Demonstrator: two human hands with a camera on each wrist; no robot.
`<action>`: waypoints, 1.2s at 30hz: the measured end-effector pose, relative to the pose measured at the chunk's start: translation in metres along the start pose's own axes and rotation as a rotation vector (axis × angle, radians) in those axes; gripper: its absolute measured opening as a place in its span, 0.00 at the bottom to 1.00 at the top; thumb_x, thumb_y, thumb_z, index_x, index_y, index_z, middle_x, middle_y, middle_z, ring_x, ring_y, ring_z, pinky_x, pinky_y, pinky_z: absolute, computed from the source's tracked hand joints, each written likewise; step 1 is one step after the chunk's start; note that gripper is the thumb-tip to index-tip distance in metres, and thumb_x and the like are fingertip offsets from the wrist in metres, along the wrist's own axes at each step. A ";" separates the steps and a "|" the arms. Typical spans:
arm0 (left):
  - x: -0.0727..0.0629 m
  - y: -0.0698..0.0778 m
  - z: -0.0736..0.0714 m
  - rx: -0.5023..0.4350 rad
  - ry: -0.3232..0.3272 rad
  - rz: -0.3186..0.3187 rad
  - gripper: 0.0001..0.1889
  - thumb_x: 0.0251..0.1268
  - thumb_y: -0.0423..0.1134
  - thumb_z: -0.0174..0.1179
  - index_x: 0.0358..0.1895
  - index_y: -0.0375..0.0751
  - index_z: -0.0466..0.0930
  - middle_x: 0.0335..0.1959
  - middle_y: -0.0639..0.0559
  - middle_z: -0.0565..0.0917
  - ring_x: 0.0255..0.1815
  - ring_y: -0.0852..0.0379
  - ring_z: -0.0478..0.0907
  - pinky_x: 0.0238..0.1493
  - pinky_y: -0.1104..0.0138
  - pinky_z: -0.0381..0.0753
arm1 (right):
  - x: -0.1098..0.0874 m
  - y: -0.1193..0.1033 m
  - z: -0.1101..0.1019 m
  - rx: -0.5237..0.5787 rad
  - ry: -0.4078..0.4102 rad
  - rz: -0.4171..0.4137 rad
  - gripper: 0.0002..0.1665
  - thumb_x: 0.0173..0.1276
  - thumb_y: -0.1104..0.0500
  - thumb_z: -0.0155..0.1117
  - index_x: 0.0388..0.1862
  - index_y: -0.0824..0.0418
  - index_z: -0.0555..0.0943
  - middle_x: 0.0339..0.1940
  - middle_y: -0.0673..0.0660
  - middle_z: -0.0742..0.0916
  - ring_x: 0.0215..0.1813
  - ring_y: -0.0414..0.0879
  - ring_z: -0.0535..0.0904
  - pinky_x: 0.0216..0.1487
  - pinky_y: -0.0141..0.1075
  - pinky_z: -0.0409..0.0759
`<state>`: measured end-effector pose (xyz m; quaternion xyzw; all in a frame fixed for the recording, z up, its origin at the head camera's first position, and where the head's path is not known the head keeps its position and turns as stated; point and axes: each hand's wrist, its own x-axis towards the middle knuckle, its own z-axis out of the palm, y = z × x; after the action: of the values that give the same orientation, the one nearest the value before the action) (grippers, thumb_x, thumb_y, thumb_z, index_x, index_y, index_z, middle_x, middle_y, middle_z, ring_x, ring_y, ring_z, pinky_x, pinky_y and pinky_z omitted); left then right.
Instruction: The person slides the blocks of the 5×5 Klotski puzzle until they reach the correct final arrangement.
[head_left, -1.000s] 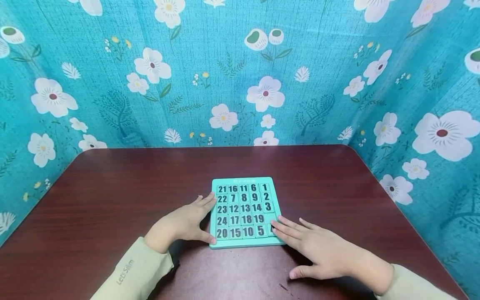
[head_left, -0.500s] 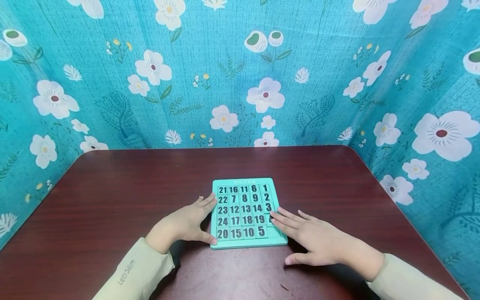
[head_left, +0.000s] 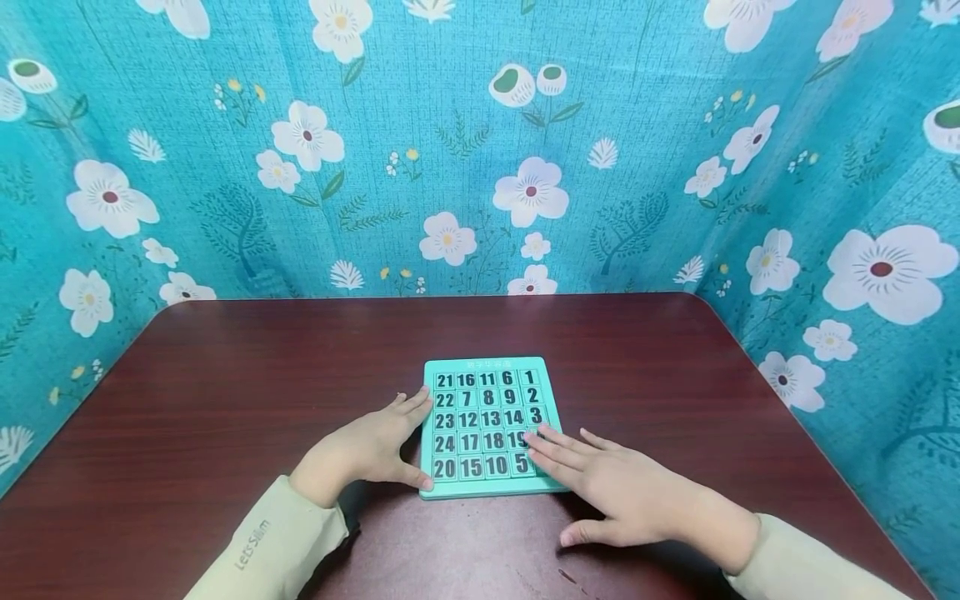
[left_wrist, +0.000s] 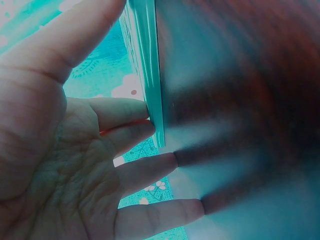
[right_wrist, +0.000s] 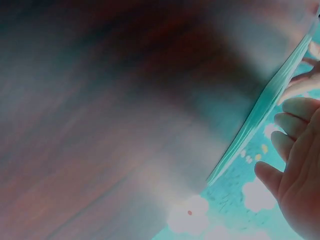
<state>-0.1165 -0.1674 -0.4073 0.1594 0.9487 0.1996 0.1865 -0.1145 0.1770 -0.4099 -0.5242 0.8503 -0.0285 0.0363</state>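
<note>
- Numbered sliding puzzle [head_left: 491, 429] lies flat on wooden table [head_left: 300, 358].
- Left hand [head_left: 369, 446] spread wide along its left edge; if bracing slackens, puzzle may skid.
- Right hand [head_left: 626, 487], fingers straight, partly hides 19 tile [head_left: 513, 439]; blocked view could let wrong tile shift.

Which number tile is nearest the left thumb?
Tile 20, near-left corner on the teal board: the left hand has its thumb tip beside it; the others lie farther off.
</note>
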 end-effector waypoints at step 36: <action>-0.001 0.002 -0.001 -0.007 0.001 0.000 0.58 0.47 0.54 0.77 0.79 0.36 0.52 0.83 0.47 0.48 0.82 0.38 0.46 0.75 0.46 0.61 | 0.011 -0.013 -0.003 -0.042 -0.010 -0.078 0.50 0.70 0.26 0.47 0.78 0.58 0.63 0.81 0.53 0.64 0.81 0.50 0.58 0.70 0.56 0.70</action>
<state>-0.1162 -0.1665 -0.4052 0.1585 0.9481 0.2028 0.1867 -0.1078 0.1615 -0.4065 -0.5579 0.8294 -0.0094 0.0284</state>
